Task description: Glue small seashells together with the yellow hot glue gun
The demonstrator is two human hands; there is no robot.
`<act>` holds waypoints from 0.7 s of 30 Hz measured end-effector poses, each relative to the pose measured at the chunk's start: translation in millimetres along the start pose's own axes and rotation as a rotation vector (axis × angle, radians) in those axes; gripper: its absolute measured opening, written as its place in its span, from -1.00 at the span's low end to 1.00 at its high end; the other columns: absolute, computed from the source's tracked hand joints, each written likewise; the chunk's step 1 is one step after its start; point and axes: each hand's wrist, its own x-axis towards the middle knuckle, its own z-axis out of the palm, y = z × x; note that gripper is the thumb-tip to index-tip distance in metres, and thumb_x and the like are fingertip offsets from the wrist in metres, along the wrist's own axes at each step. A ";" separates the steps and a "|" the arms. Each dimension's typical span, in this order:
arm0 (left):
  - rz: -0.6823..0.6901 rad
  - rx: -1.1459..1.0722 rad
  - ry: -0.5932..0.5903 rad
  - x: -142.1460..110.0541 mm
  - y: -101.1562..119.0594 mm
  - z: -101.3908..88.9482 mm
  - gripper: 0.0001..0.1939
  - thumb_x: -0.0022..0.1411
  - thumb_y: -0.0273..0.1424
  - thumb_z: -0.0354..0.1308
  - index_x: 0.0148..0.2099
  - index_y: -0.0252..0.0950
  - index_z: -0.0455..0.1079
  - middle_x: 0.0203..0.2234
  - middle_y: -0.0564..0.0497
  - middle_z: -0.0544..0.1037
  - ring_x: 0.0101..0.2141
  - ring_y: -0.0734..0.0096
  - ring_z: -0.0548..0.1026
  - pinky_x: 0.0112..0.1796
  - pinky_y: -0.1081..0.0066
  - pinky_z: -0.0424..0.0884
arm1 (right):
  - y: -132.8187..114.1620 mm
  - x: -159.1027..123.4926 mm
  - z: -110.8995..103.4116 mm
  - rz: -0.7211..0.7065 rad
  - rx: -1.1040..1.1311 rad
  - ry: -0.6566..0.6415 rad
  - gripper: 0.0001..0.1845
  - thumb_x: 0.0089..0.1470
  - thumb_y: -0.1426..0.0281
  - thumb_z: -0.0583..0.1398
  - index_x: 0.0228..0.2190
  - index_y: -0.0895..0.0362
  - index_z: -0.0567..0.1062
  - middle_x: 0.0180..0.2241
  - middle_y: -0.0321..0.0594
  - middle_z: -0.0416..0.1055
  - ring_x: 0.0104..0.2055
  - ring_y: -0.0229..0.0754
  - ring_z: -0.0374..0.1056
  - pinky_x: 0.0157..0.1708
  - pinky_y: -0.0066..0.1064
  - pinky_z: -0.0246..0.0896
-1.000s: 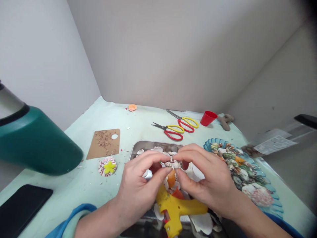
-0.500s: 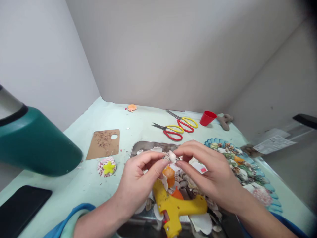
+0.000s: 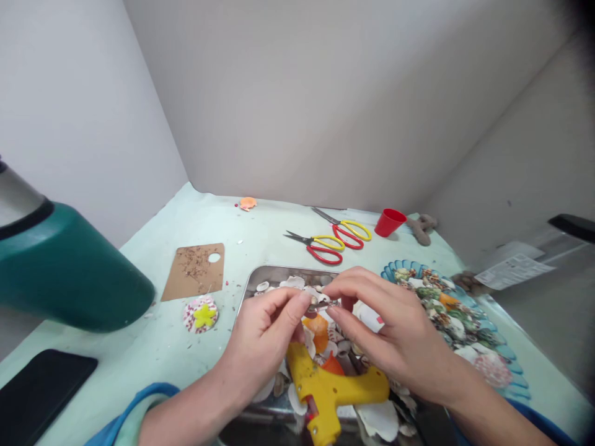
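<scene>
Between my two hands, above a metal tray (image 3: 251,279) of seashells, is a small shell piece (image 3: 323,305), seen edge-on with a dark rim. My left hand (image 3: 260,334) pinches its left end between thumb and forefinger. The fingertips of my right hand (image 3: 390,328) close on its right end, partly covering it. Just below my hands a yellow glue gun (image 3: 337,387) lies across the shells, its nozzle hidden or out of frame. An orange shell (image 3: 317,331) shows among the white ones under my fingers.
Two pairs of scissors (image 3: 325,248) and a red cup (image 3: 390,222) stand beyond the tray. A blue scalloped dish (image 3: 515,365) of shells is at right. Left are a cardboard piece (image 3: 199,269), a flower-topped disc (image 3: 202,314), a green bottle (image 3: 69,266) and a black phone (image 3: 46,390).
The small shell piece has been turned: its white shell faced up before, and now a thin dark edge shows. My hands stay almost in place, with the right fingers slightly shifted.
</scene>
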 end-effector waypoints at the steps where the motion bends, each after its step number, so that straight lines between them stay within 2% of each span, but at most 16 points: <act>1: 0.003 -0.024 0.005 -0.6 -0.2 0.1 -0.76 0.21 -0.24 0.08 -0.30 -0.30 0.45 -0.64 0.10 0.44 -0.59 0.52 0.37 -0.54 0.55 0.29 | -0.2 0.0 0.1 0.012 -0.008 -0.001 -0.84 0.13 0.52 0.11 -0.22 0.16 0.41 -0.32 -0.21 0.37 -0.33 -0.23 0.30 -0.34 -0.37 0.21; 4: 0.032 -0.054 0.020 -2.2 -2.0 0.3 -0.77 0.14 -0.30 0.19 -0.15 -0.25 0.45 -0.51 0.07 0.52 -0.53 0.51 0.40 -0.54 0.56 0.30 | -0.9 -0.5 0.9 0.041 -0.025 -0.001 -0.86 0.14 0.49 0.10 -0.23 0.15 0.41 -0.33 -0.21 0.37 -0.35 -0.23 0.30 -0.36 -0.36 0.20; 8: 0.060 -0.038 0.028 -2.1 -6.5 0.8 -0.84 0.12 -0.37 0.22 -0.21 -0.22 0.50 -0.42 0.02 0.57 -0.47 0.49 0.43 -0.53 0.57 0.31 | -1.4 -0.6 1.8 0.068 -0.021 -0.021 -0.86 0.15 0.48 0.09 -0.24 0.14 0.41 -0.34 -0.22 0.37 -0.35 -0.23 0.29 -0.36 -0.35 0.19; 17: 0.082 -0.080 0.032 -3.8 -3.9 0.3 -0.89 0.10 -0.41 0.23 -0.27 -0.26 0.52 -0.46 0.04 0.57 -0.57 0.55 0.43 -0.53 0.55 0.35 | -2.4 -0.1 2.1 0.083 0.032 -0.054 -0.90 0.16 0.49 0.09 -0.27 0.15 0.39 -0.35 -0.26 0.35 -0.34 -0.26 0.27 -0.35 -0.38 0.16; 21: -0.014 -0.175 0.015 -1.8 -0.8 1.2 -0.87 0.09 -0.42 0.23 -0.26 -0.29 0.51 -0.57 0.08 0.52 -0.59 0.54 0.42 -0.53 0.55 0.36 | -3.7 -0.2 1.6 0.112 0.035 -0.042 -0.91 0.16 0.47 0.10 -0.26 0.12 0.39 -0.35 -0.28 0.36 -0.35 -0.26 0.28 -0.35 -0.39 0.16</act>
